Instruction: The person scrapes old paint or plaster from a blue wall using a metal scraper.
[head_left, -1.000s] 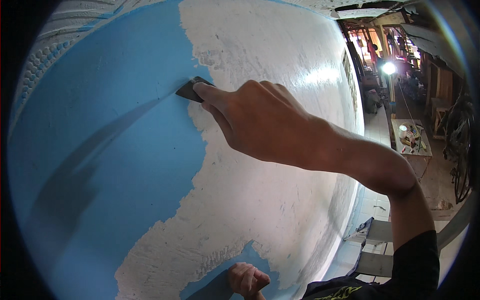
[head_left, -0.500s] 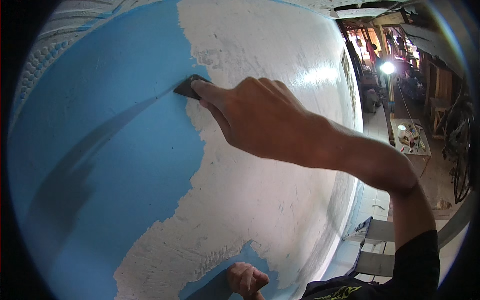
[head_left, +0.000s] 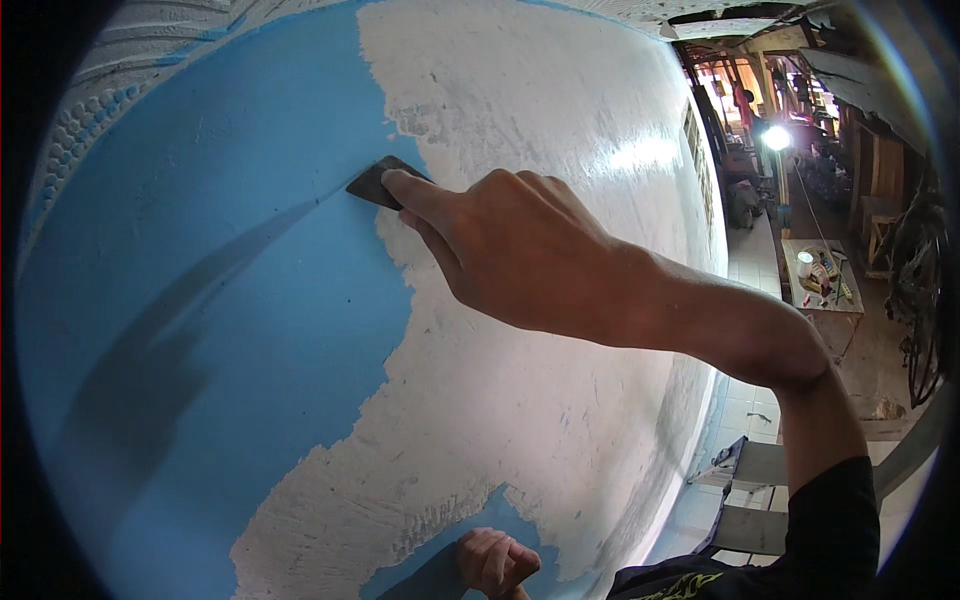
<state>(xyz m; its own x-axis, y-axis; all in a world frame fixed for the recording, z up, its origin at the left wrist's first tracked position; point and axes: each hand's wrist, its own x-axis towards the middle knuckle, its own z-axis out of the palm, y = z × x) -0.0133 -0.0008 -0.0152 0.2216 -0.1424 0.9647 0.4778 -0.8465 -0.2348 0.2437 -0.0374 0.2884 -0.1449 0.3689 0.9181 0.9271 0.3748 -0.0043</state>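
Note:
My right hand (head_left: 525, 250) reaches up across the wall from the right, its fingers and thumb closed on a dark flat scraper (head_left: 376, 181). The blade's corner lies against the blue paint (head_left: 230, 280), close to the ragged border where the blue stops. Right of that border the wall's bare whitish surface (head_left: 480, 400) shows, with scratches and flecks of blue. Low in the picture, beside a leftover blue patch (head_left: 500, 510), my left hand (head_left: 487, 560) is closed; a dark edge shows by its fingers, but what it holds is unclear.
A metal ladder (head_left: 755, 500) with wide steps stands at the lower right. Farther back are a small table (head_left: 830, 305) with a white cup and tools, a bright lamp (head_left: 776, 137), and hanging coiled cables (head_left: 918, 290). Moulded trim (head_left: 85, 125) borders the wall at upper left.
My right hand and the scraper have shifted slightly downward, and more of the blade's face shows. My left hand stays closed in nearly the same place.

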